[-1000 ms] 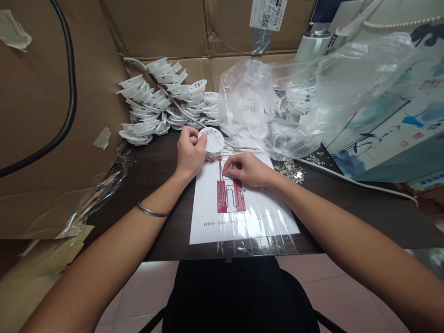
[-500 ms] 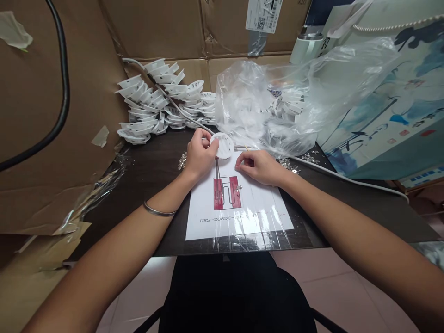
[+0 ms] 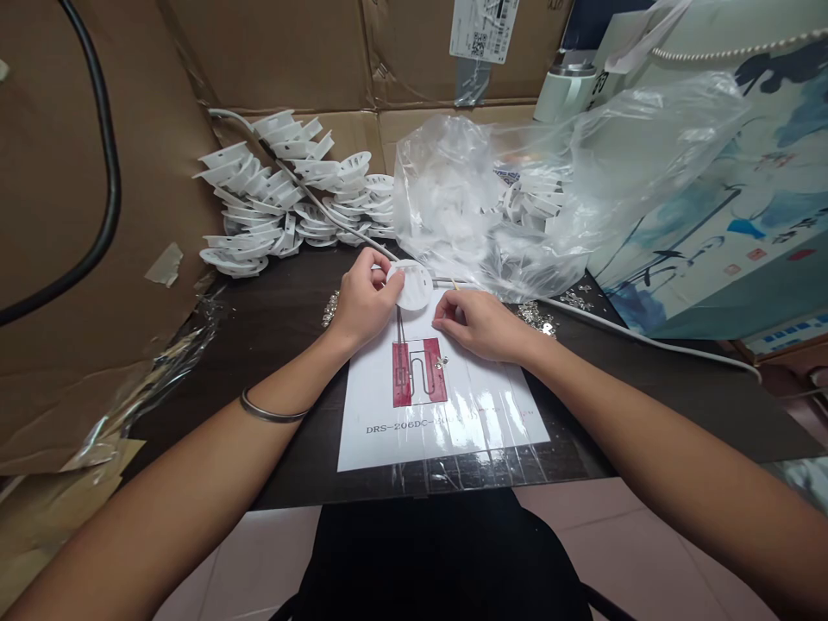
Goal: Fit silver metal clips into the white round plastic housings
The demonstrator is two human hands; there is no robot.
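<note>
My left hand [image 3: 366, 297] pinches a round white plastic disc [image 3: 414, 287] by its left edge, above the top of a printed sheet [image 3: 498, 423]. Just right of the disc, my right hand [image 3: 482, 323] has its fingers curled and pressed together, apart from the disc; what they hold, if anything, is too small to make out. A few small shiny metal pieces [image 3: 442, 362] lie on the sheet's red printed diagram [image 3: 401, 388]. Small metal parts [image 3: 536, 317] are heaped beside my right hand, and another little heap [image 3: 330, 308] shows left of my left hand.
Stacked white plastic parts [image 3: 242, 233] stand at the back left. A clear plastic bag [image 3: 446, 190] with more white parts sits behind my hands. A grey cable [image 3: 621, 328] crosses the table. Cardboard [image 3: 291, 52] walls the back; a mug [image 3: 562, 93] and printed bag [image 3: 724, 224] are right.
The whole view has shifted slightly, so the scene sits a little lower and further left. Both hands keep nearly the same places; the white disc is still in my left fingers.
</note>
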